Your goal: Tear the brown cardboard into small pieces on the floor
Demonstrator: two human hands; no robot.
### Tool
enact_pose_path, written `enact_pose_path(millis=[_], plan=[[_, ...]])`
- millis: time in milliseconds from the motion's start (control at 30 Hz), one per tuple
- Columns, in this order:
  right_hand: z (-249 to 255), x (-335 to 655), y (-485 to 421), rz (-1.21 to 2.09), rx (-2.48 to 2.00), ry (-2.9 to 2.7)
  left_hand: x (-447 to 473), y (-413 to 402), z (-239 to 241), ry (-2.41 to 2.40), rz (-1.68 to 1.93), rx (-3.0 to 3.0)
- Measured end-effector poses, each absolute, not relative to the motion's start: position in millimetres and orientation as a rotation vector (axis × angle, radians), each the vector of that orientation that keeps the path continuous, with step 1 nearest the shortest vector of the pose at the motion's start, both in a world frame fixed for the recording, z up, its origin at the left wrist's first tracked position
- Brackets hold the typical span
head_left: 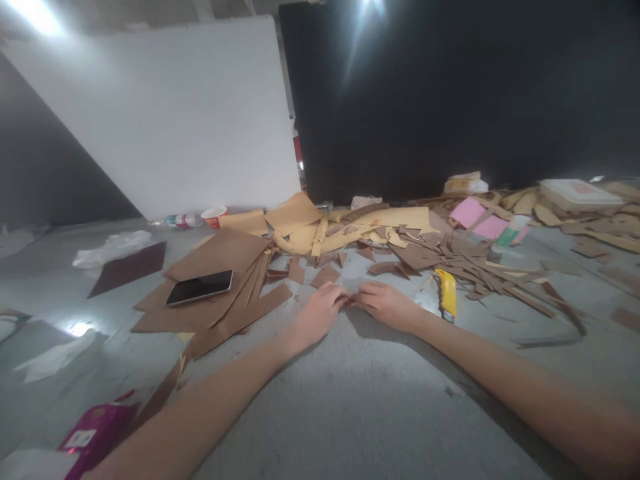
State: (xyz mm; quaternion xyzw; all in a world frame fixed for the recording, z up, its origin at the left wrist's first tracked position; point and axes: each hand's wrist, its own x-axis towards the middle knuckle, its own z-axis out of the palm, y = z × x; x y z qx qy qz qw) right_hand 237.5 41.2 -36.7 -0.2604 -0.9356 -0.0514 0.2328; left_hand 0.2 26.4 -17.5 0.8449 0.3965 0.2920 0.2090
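My left hand [323,308] and my right hand [383,303] meet low over the middle of the grey table, fingertips almost touching. Both are closed in a pinch. Between them sits something small and brown, mostly covered by the fingers, so its kind cannot be made out. Just beyond the hands lie small brown scraps [326,275] that look like leather or card. To the right of my right hand rests a yellow utility knife [447,293]. Left of my left hand is a stack of brown sheets [220,257] with a black phone [200,288] on top.
Offcut strips [480,267] pile up at right, near a green-and-white bottle [514,230] and pink sheets [473,215]. A white box [580,195] stands far right. At the back are a paper cup [214,216] and yellow sheets [295,215]. A purple device [97,433] lies front left.
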Motion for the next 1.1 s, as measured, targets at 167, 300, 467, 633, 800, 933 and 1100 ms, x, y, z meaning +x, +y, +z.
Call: enact_pose_path(millis=[167, 300, 467, 633, 800, 933, 1100], plan=[[-39, 239, 42, -0.086, -0.706, -2.565, 1, 25, -16, 1.112, 0.804, 2.334], [-40, 240, 43, -0.087, -0.706, -2.583, 1, 26, -17, 1.104, 0.808, 2.335], [-40, 239, 42, -0.088, -0.706, -2.586, 1, 27, -19, 1.101, 0.806, 2.335], [-40, 239, 43, -0.132, -0.71, -2.592, 1, 27, -17, 1.09, 0.8, 2.345], [-43, 238, 44, -0.15, -0.726, -2.58, 1, 24, -13, 1.08, 0.775, 2.372], [-45, 238, 45, -0.128, -0.707, -2.542, 1, 22, -9, 1.094, 0.744, 2.372], [-45, 237, 44, -0.093, -0.688, -2.516, 1, 22, -8, 1.088, 0.731, 2.355]])
